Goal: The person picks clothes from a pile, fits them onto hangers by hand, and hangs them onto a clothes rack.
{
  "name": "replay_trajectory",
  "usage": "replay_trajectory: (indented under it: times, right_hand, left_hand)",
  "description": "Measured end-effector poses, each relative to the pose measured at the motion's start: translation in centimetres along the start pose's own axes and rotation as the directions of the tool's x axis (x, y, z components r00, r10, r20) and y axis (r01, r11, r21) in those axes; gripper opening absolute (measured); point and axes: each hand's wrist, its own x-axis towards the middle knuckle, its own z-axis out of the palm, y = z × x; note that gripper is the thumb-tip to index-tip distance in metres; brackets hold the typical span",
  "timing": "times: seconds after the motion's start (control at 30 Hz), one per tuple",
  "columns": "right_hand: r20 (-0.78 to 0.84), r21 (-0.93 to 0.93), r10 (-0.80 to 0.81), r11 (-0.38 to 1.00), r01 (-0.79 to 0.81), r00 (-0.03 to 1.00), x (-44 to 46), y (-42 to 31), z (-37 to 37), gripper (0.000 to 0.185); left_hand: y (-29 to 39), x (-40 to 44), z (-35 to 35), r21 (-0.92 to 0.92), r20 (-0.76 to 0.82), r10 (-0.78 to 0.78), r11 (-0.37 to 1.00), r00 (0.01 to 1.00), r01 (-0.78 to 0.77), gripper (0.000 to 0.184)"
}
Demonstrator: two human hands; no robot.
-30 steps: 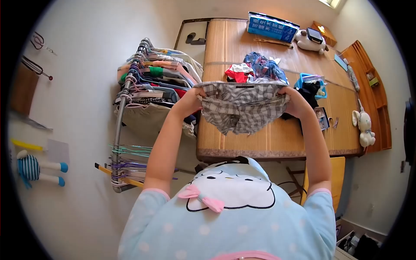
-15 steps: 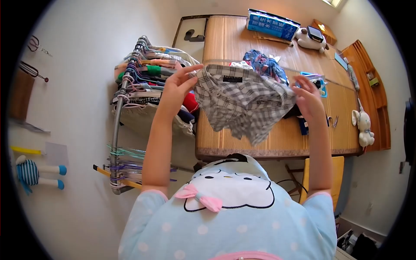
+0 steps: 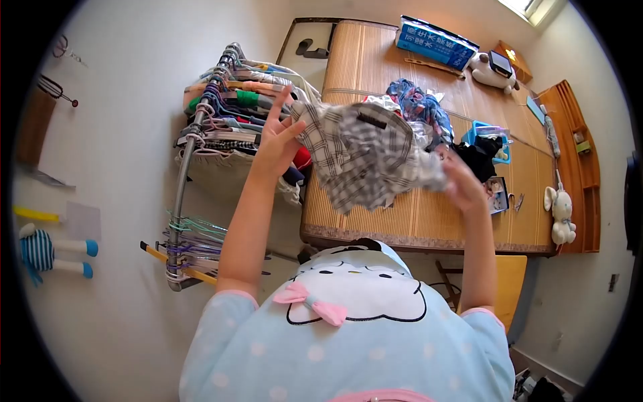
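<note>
A grey-and-white plaid garment (image 3: 362,154) with a black label inside its upper edge hangs bunched between my hands, above the bed. Its exact kind is hard to tell. My left hand (image 3: 276,146) pinches its left corner between thumb and fingers, with the index finger pointing up. On the other side, my right hand (image 3: 463,184) grips the right end; motion blurs the fingers and the cloth there. Just behind the garment, a pile of blue patterned clothing (image 3: 418,107) lies on the bed, with a black cloth (image 3: 479,157) to its right.
Left of the bed stands a metal clothes rack (image 3: 181,194) with hanging clothes and, lower down, several bare hangers (image 3: 194,251). A bamboo mat (image 3: 365,67) covers the bed. Farther back are a blue package (image 3: 435,43) and a blue basket (image 3: 477,130). A plush toy (image 3: 561,208) hangs at the right.
My right hand has moved lower and slightly inward, and the garment has gone from stretched out to folded and bunched. My view has shifted slightly, uncovering the blue basket and black cloth.
</note>
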Motion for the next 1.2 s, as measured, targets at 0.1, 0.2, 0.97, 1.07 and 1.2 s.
replay_trajectory:
  times: [0.1,0.2,0.97,1.07,1.2]
  right_hand:
    - [0.101,-0.034,0.464,0.886,-0.463,0.880,0.0,5.7,0.1,0.045]
    - [0.313,-0.017,0.499,0.854,-0.520,0.808,-2.0,7.9,0.5,0.054]
    - [0.074,-0.117,-0.691,0.710,0.695,0.719,-2.9,-0.2,12.0,0.116]
    - [0.027,-0.136,-0.660,0.741,0.657,0.750,-3.2,1.2,12.4,0.105]
    - [0.008,-0.781,-0.658,0.466,0.415,0.753,-1.5,3.5,10.6,0.083]
  left_hand:
    - [-0.4,-0.6,-1.2,0.042,0.076,-0.082,0.996,0.994,0.079,0.070]
    - [-0.4,-1.3,-1.7,0.147,0.106,-0.142,0.981,0.984,0.125,0.066]
    - [3.8,-4.7,0.9,0.803,0.381,0.356,0.331,0.853,-0.496,0.016]
    - [-1.6,-7.6,3.3,0.016,-0.240,-0.098,0.994,0.966,0.105,0.025]
    - [-8.5,-9.8,1.8,0.177,-0.179,-0.135,0.970,0.975,0.167,0.031]
